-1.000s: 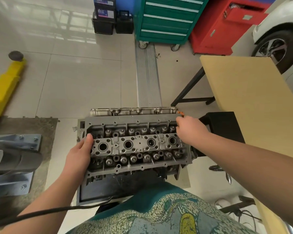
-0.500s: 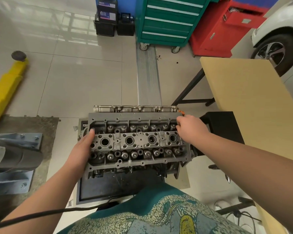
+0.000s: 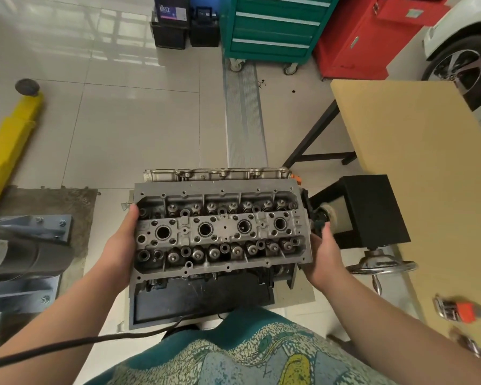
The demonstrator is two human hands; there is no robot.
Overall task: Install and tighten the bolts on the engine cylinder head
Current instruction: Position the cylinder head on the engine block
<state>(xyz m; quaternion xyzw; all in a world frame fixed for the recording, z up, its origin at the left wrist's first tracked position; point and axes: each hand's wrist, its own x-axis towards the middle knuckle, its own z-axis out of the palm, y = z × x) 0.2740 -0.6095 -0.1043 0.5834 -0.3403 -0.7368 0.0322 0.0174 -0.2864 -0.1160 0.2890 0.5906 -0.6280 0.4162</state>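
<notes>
The right hand [image 3: 324, 257] has dropped from the far corner to the near right end, so both hands now bracket the cylinder head [image 3: 220, 232] on its engine stand. Its long axis runs left-right between them. The left hand [image 3: 121, 243] grips the left end, fingers wrapped under; the right fingers curl beneath too.

Green tool cabinet [image 3: 272, 26] beside red cabinet [image 3: 372, 37].

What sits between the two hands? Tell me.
The cylinder head fills that stretch in the head view: the left hand holds one end and the right hand the other.
</notes>
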